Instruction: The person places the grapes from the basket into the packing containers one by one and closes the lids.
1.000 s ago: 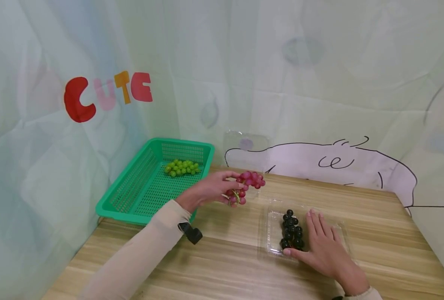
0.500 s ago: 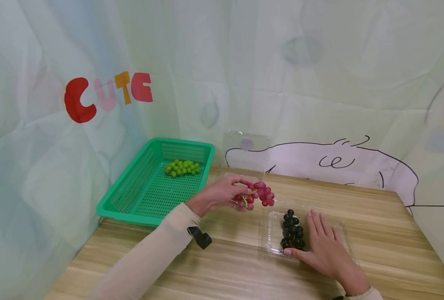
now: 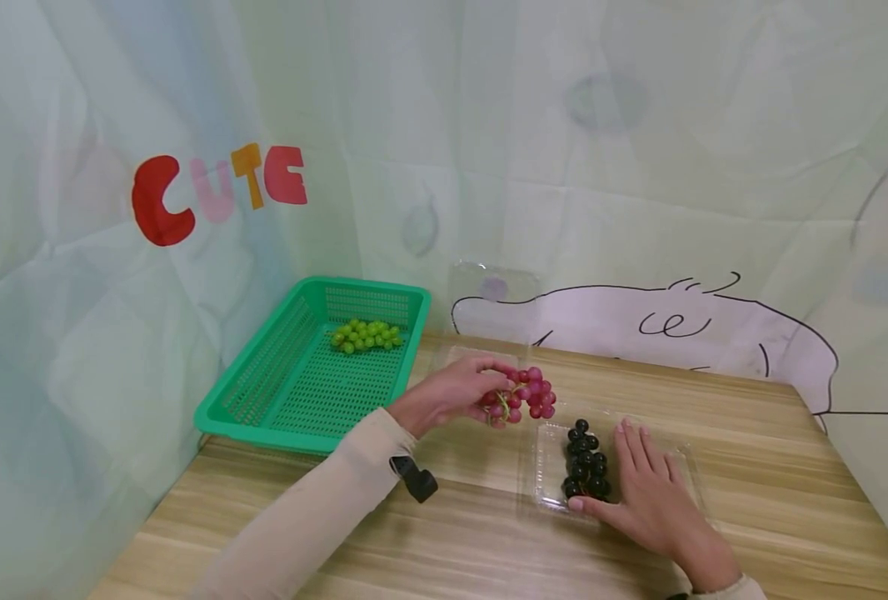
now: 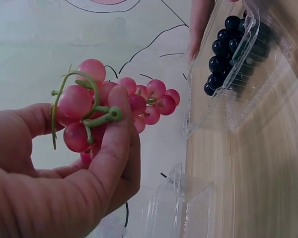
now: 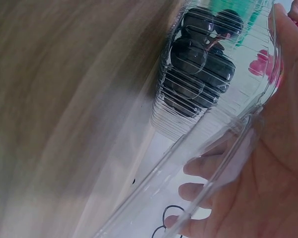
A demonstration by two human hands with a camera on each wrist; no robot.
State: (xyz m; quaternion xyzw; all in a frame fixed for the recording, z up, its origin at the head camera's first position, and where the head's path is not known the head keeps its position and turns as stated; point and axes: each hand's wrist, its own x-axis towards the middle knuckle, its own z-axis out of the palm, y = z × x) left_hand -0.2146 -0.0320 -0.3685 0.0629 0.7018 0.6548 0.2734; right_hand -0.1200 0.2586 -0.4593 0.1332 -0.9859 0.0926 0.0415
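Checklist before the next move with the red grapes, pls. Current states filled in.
1. Left hand has red grapes: ok, fingers and thumb round them.
2. Red grapes off the table: ok, held above it.
3. Left hand free for other work: not ok, occupied.
4. Black grapes inside front box: ok.
5. Right hand at front box: ok, fingers straight.
6. Front box lid latch: cannot tell, clear plastic.
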